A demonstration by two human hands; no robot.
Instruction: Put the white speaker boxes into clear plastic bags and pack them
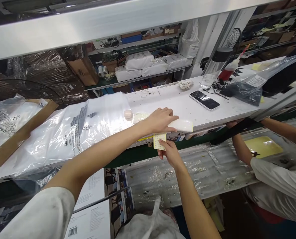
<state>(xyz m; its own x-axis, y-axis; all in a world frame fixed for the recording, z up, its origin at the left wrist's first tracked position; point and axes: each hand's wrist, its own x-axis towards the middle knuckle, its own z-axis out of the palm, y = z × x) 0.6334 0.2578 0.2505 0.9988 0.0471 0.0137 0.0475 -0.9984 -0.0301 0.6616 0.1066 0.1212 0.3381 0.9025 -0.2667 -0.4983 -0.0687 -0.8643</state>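
My right hand [171,154] is closed on a yellow sheet of small printed labels [159,142], pinching its lower right side just in front of the shelf edge. Above it, my left hand [160,120] lies over a white, translucent folded sheet or packet [184,125] with a yellowish edge. Its fingers look spread, and the palm hides part of what is beneath. A small pale pink rounded case [128,115] sits on the shelf left of that hand.
Plastic bags with printed warnings [75,129] cover the shelf's left part. A phone [204,100], a dark-lidded bottle [217,61] and a red-liquid squeeze bottle [229,69] stand at right. A co-worker's arm [242,146] reaches in at right. Printed boxes [90,212] lie below.
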